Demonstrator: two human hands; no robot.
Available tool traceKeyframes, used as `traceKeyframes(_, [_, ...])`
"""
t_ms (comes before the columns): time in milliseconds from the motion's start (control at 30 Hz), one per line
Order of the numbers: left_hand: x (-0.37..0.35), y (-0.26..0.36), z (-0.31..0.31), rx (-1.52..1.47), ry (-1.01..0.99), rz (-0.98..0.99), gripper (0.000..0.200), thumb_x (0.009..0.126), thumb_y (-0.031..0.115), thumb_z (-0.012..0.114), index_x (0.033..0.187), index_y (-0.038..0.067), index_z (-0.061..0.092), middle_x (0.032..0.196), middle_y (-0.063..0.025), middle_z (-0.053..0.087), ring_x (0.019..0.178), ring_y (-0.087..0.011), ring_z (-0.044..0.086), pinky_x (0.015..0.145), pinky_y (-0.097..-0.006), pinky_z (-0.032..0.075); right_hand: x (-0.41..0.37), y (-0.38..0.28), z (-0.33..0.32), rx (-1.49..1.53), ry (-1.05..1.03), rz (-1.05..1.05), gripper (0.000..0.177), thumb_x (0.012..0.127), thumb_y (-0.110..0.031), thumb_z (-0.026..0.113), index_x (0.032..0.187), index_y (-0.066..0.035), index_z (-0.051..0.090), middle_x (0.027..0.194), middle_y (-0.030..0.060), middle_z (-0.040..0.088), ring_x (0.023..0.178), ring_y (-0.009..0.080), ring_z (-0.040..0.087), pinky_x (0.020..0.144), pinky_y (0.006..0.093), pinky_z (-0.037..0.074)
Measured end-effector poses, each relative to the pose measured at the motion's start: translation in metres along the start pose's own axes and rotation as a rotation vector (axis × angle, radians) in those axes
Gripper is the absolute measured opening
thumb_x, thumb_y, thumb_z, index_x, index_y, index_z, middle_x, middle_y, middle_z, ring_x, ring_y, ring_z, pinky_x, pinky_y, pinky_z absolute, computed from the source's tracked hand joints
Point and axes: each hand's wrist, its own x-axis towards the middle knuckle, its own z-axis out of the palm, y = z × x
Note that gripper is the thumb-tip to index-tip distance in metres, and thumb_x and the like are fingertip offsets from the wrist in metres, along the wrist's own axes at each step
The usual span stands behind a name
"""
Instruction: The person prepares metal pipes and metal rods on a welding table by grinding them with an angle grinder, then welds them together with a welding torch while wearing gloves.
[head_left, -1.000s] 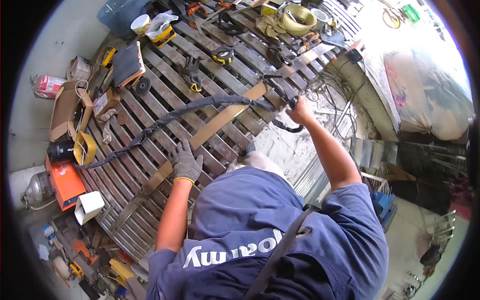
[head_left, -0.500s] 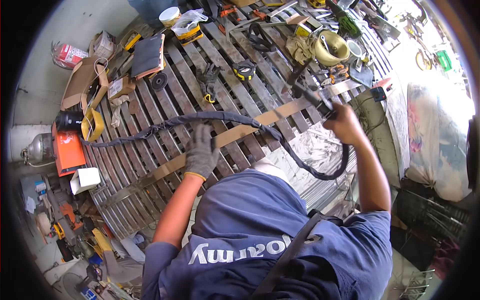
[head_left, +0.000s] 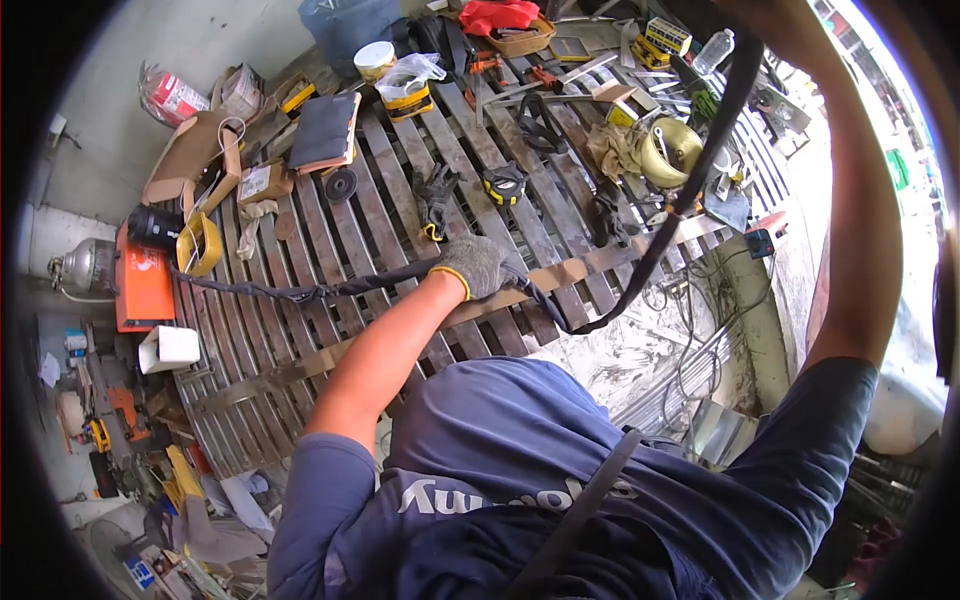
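Cable (head_left: 300, 292), black and cloth-sheathed, runs from the orange welder (head_left: 140, 295) at 9 o'clock across the slatted worktop (head_left: 400, 210). Our gloved left hand (head_left: 478, 265) is curled around it. It sags toward 5 o'clock, then climbs at 1 o'clock to our right hand (head_left: 768, 18) (grip hidden; we cannot tell).

Rusty matt metal slats (head_left: 390, 215) carry a cloth-wrapped black hose (head_left: 300, 292), under a grey knit glove (head_left: 478, 264).

A cluttered metal workshop. A slatted steel workbench (head_left: 330, 330) holds a tape measure (head_left: 505, 183) and grinding disc (head_left: 341, 184). An orange welder (head_left: 140, 295) sits beside it.
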Motion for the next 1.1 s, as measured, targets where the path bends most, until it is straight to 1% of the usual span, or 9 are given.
traceKeyframes(200, [-0.012,0.016,0.012,0.105,-0.259,0.020,0.038,0.093,0.045,0.076,0.106,0.011,0.086,0.107,-0.0207,0.081,0.102,-0.0419,0.078,0.089,-0.0514,0.061,-0.016,0.031,0.022,-0.502,-0.458,-0.047,0.054,0.086,0.003,0.071,0.139,-0.008,0.064,0.111,0.0247,0.075,0.109,0.0430,0.074,0.092,0.0510,0.057])
traceKeyframes(333, [-0.036,0.020,0.016,0.009,-0.302,0.078,0.035,0.095,0.041,0.075,0.106,0.009,0.085,0.104,-0.0195,0.081,0.099,-0.0397,0.079,0.087,-0.0522,0.062,-0.051,0.026,0.004,-0.711,-0.851,0.110,0.046,0.079,0.009,0.067,0.121,-0.007,0.074,0.121,0.0200,0.073,0.115,0.0395,0.070,0.097,0.0475,0.055])
traceKeyframes(467, [-0.045,0.034,0.035,0.018,-0.381,0.205,0.037,0.097,0.041,0.071,0.108,0.008,0.085,0.106,-0.0194,0.081,0.104,-0.0399,0.078,0.090,-0.0524,0.061,-0.092,0.016,-0.053,-0.510,-0.999,0.316,0.049,0.076,0.013,0.066,0.119,-0.007,0.075,0.112,0.0184,0.072,0.110,0.0387,0.068,0.099,0.0458,0.054])
traceKeyframes(533, [-0.044,0.038,0.039,0.011,-0.428,0.211,0.036,0.097,0.038,0.069,0.107,0.008,0.086,0.110,-0.0186,0.081,0.106,-0.0397,0.077,0.092,-0.0513,0.060,-0.143,0.050,-0.104,-0.639,-0.878,0.057,0.050,0.083,0.011,0.068,0.128,-0.008,0.073,0.121,0.0198,0.074,0.109,0.0365,0.070,0.099,0.0425,0.056])
traceKeyframes(667, [-0.040,0.040,0.036,0.003,-0.470,0.216,0.034,0.095,0.035,0.068,0.107,0.009,0.087,0.113,-0.0185,0.082,0.106,-0.0393,0.077,0.093,-0.0504,0.061,-0.107,-0.017,-0.164,-0.823,-1.337,-0.205,0.064,0.081,-0.007,0.073,0.145,-0.009,0.066,0.109,0.0303,0.071,0.099,0.0316,0.075,0.093,0.0528,0.055])
traceKeyframes(700, [-0.038,0.040,0.035,0.007,-0.461,0.214,0.033,0.095,0.034,0.069,0.106,0.009,0.087,0.112,-0.0184,0.082,0.106,-0.0393,0.078,0.092,-0.0506,0.061,-0.119,-0.004,-0.186,-0.800,-1.172,-0.106,0.033,0.082,-0.006,0.070,0.115,0.000,0.072,0.094,0.0284,0.067,0.082,0.0353,0.069,0.083,0.0508,0.055])
traceKeyframes(833, [-0.033,0.047,0.033,0.103,-0.380,0.186,0.035,0.099,0.029,0.064,0.121,0.009,0.082,0.107,-0.0187,0.082,0.102,-0.0388,0.079,0.086,-0.0539,0.062,-0.128,-0.051,-0.207,-0.784,-0.784,0.762,0.020,0.080,-0.004,0.069,0.098,0.005,0.065,0.077,0.0195,0.061,0.067,0.0316,0.054,0.070,0.0469,0.048])
traceKeyframes(967, [-0.007,0.029,0.070,0.023,-0.047,0.097,0.041,0.108,0.023,0.052,0.146,0.016,0.065,0.098,-0.0188,0.079,0.092,-0.0365,0.079,0.072,-0.0576,0.059,-0.171,-0.022,-0.221,-0.670,-0.735,0.772,0.016,0.080,-0.006,0.072,0.090,0.004,0.064,0.074,0.0182,0.060,0.064,0.0286,0.051,0.067,0.0475,0.047])
traceKeyframes(1100, [-0.002,0.014,0.085,0.127,0.070,0.204,0.043,0.107,0.019,0.054,0.146,0.030,0.067,0.103,-0.0164,0.076,0.086,-0.0371,0.078,0.068,-0.0518,0.060,-0.275,0.074,-0.238,-0.387,-0.472,0.563,0.018,0.082,-0.012,0.078,0.082,0.002,0.067,0.077,0.0190,0.062,0.070,0.0331,0.062,0.067,0.0493,0.050])
